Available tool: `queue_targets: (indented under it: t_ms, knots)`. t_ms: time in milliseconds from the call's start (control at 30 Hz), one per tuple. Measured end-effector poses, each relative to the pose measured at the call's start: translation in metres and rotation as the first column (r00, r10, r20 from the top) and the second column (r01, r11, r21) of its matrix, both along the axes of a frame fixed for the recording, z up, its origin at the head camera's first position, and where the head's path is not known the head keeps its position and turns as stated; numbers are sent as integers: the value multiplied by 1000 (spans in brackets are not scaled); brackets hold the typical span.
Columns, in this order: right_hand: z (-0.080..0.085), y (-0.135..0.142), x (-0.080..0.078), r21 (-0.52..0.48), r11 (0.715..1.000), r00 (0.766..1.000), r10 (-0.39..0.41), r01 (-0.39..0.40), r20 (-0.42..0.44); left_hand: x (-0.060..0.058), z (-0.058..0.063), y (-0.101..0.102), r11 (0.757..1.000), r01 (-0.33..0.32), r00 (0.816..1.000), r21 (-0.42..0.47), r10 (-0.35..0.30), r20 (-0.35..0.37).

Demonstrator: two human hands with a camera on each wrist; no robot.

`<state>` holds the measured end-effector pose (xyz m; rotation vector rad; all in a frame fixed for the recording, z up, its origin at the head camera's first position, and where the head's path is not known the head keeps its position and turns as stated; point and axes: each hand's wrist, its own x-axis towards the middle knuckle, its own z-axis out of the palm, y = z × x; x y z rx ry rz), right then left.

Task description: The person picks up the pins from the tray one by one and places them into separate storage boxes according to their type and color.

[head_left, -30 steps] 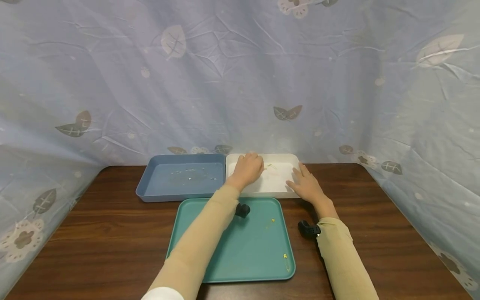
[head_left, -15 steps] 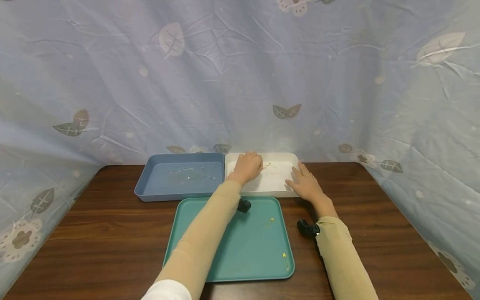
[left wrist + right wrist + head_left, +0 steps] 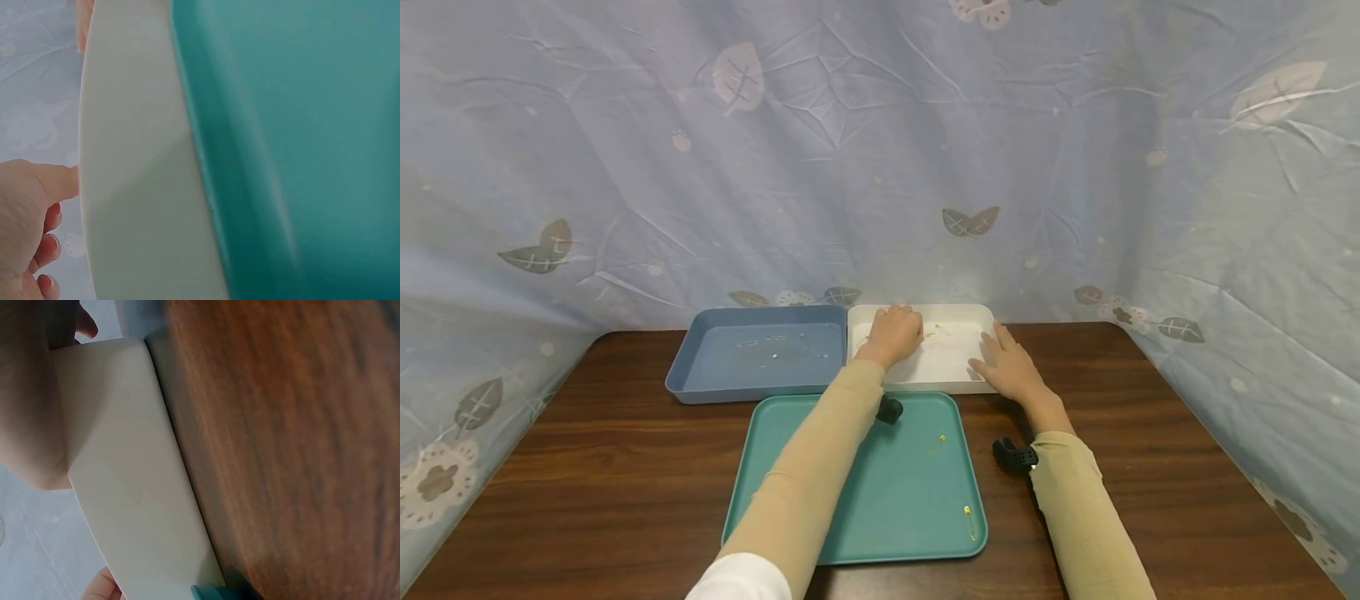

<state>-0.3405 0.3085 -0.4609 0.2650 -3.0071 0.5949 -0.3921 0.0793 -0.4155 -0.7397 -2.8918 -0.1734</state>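
Observation:
My left hand [image 3: 892, 335] reaches into the left part of the white tray [image 3: 947, 387], its fingers curled downward. In the left wrist view, the white wall hides the thumb tip of that hand [image 3: 22, 212], so I cannot tell whether it pinches anything. A gold-coloured safety pin [image 3: 942, 330] lies in the white tray to the right of the left hand. My right hand [image 3: 1011, 367] rests at the tray's right end with fingers spread. Seen from the right wrist, part of this hand [image 3: 28, 419] lies against the pale tray wall [image 3: 125, 456].
A blue tray [image 3: 715, 389] with several small silvery pins stands against the white tray's left side. Nearer is a green tray [image 3: 895, 500], bearing one gold safety pin [image 3: 967, 511] at lower right and another pin [image 3: 942, 437] farther up. A patterned cloth [image 3: 880, 167] hangs behind the table [image 3: 587, 467].
The view has shifted slightly. Both hands keep nearly the same places at the white tray, and the pins in view have not visibly moved.

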Motion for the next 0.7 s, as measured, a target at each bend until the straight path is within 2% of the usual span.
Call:
queue_targets:
  t_ms: [333,567,700]
  knots:
    - [1,-3,1,-1,1000,1000,0,0,5,-3,-2,-1,1000,-9,1000,20,9,-12]
    - [1,-4,0,-12,1000,1000,1,-1,1,2,-2,-11,998,9,1000,67,-10,10]
    - [0,-4,-1,-9,1000,1000,0,0,-3,5,-1,-17,996,25,1000,83,-23,-18]
